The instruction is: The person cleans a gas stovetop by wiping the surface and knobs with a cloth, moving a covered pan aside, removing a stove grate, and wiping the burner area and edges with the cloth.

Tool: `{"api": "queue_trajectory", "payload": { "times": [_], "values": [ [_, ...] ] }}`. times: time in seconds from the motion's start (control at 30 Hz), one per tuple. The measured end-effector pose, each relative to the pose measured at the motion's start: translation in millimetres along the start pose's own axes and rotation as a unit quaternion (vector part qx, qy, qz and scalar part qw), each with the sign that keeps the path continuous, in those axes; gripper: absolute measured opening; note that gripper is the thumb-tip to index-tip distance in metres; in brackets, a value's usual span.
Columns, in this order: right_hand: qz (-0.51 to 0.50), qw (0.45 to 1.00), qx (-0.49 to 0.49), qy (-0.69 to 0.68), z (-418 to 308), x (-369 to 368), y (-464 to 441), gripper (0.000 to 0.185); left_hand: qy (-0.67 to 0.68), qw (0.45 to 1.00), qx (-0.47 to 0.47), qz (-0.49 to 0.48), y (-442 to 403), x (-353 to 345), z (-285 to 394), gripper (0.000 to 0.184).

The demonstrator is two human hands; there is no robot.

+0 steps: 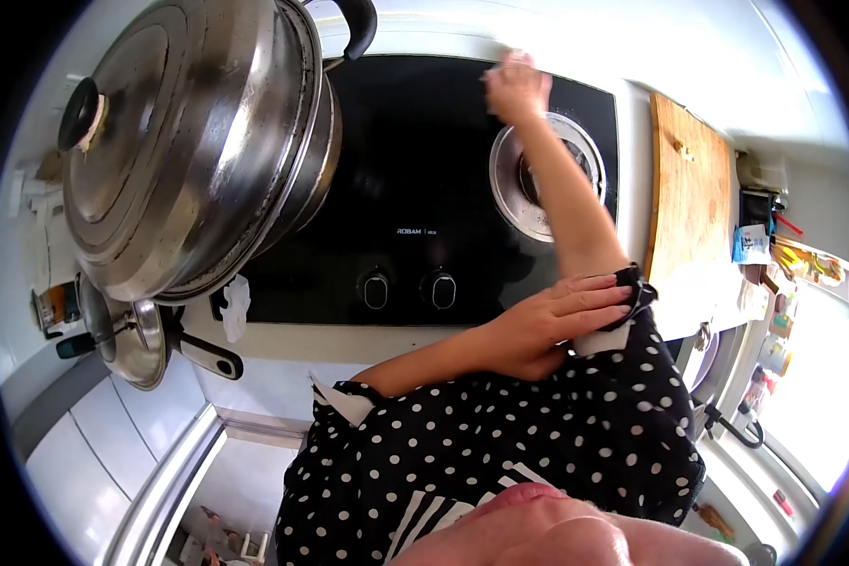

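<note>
My right hand, blurred by motion, reaches over the back edge of the black glass gas stove, beyond the right burner. Its fingers look curled in; whatever they hold, if anything, I cannot make out. The right forearm crosses above that burner and covers part of it. Across my body, my left hand grips the polka-dot sleeve bunched at my right elbow. Its fingers lie over the cuff and the thumb is hidden.
A large lidded steel pot stands over the stove's left side. Below it are a small pan and a crumpled white tissue. Two knobs sit at the stove's front. At right stands a wooden board.
</note>
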State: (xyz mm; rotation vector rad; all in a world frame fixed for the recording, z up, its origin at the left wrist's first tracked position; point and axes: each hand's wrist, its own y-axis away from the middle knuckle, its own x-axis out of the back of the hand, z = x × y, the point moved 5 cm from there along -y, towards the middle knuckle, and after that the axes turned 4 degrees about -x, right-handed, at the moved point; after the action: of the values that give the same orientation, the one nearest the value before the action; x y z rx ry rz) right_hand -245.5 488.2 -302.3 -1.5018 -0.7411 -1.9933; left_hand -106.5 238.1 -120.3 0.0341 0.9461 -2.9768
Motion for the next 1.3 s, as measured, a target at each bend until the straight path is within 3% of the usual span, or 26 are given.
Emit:
{"api": "queue_trajectory", "payload": {
  "times": [0.07, 0.17, 0.2, 0.23, 0.27, 0.3, 0.33, 0.4, 0.47, 0.5, 0.53, 0.6, 0.67, 0.7, 0.8, 0.83, 0.9, 1.07, 1.13, 1.2, 1.23, 1.3],
  "values": [
    [0.026, 0.973, -0.155, -0.171, 58, -12, 5, 0.06, 0.025, 1.0, 0.001, -0.009, 2, -5, -1, 0.072],
    [-0.03, 0.926, -0.301, -0.227, 32, -10, 10, 0.066, 0.034, 0.999, 0.008, -0.01, 2, 3, 6, 0.072],
    [-0.022, 0.921, -0.3, -0.249, 9, -11, 5, 0.07, 0.025, 0.999, 0.009, -0.022, 3, 7, 6, 0.072],
    [-0.017, 0.94, -0.249, -0.231, -18, -4, 8, 0.074, 0.017, 0.999, 0.013, -0.034, 4, 7, 7, 0.072],
    [-0.013, 0.983, -0.16, -0.089, -51, -11, 4, 0.076, 0.011, 0.999, 0.016, -0.045, 3, 6, 7, 0.072],
    [-0.002, 0.987, -0.102, -0.127, -75, 2, 20, 0.075, 0.016, 0.998, 0.015, -0.053, 1, 4, 6, 0.072],
    [0.081, 0.965, 0.01, -0.249, -84, 6, 34, 0.068, 0.022, 0.998, 0.015, -0.062, 0, 2, 4, 0.072],
    [0.086, 0.983, 0.049, -0.158, -55, -6, 22, 0.064, 0.036, 0.997, 0.016, -0.072, 0, -2, 4, 0.072],
    [-0.048, 0.999, -0.011, -0.001, 15, 0, 9, 0.053, 0.05, 0.996, 0.012, -0.074, -1, -7, 2, 0.072],
    [0.007, 0.971, -0.113, -0.209, 56, -13, 7, 0.052, 0.063, 0.995, 0.007, -0.075, -1, -8, 2, 0.073],
    [0.103, 0.987, -0.097, -0.076, 78, -32, 4, 0.055, 0.077, 0.994, 0.002, -0.074, -1, -10, 2, 0.073],
    [0.044, 0.995, 0.016, -0.089, 93, -5, 8, 0.049, 0.104, 0.991, 0.004, -0.086, 0, -17, 3, 0.075],
    [0.094, 0.948, -0.008, -0.304, 121, -16, 8, 0.045, 0.122, 0.986, 0.015, -0.111, 0, -25, 3, 0.076],
    [0.113, 0.942, 0.006, -0.317, 117, 6, 19, 0.047, 0.13, 0.985, 0.015, -0.111, 0, -29, 0, 0.077],
    [0.12, 0.892, 0.055, -0.432, 83, 22, -1, 0.044, 0.105, 0.989, 0.017, -0.098, -8, -29, -8, 0.077],
    [0.132, 0.912, 0.081, -0.379, 57, 33, -14, 0.041, 0.092, 0.993, 0.009, -0.08, -10, -27, -14, 0.077],
    [0.233, 0.87, 0.256, -0.351, -3, 65, -29, 0.041, 0.035, 0.998, 0.021, -0.038, -11, -15, -19, 0.079],
    [0.271, 0.827, 0.37, -0.326, -137, 102, -72, 0.031, -0.099, 0.99, 0.056, 0.079, 1, 22, -22, 0.081],
    [0.217, 0.857, 0.379, -0.272, -181, 107, -85, 0.031, -0.157, 0.977, 0.098, 0.103, 10, 33, -24, 0.082],
    [0.072, 0.906, 0.306, -0.283, -212, 94, -99, 0.029, -0.201, 0.964, 0.118, 0.13, 18, 43, -28, 0.082],
    [0.021, 0.895, 0.356, -0.266, -213, 95, -92, 0.037, -0.204, 0.963, 0.116, 0.133, 19, 46, -30, 0.083],
    [0.045, 0.855, 0.417, -0.306, -213, 61, -108, 0.046, -0.181, 0.969, 0.122, 0.116, 14, 47, -37, 0.083]
  ]
}}
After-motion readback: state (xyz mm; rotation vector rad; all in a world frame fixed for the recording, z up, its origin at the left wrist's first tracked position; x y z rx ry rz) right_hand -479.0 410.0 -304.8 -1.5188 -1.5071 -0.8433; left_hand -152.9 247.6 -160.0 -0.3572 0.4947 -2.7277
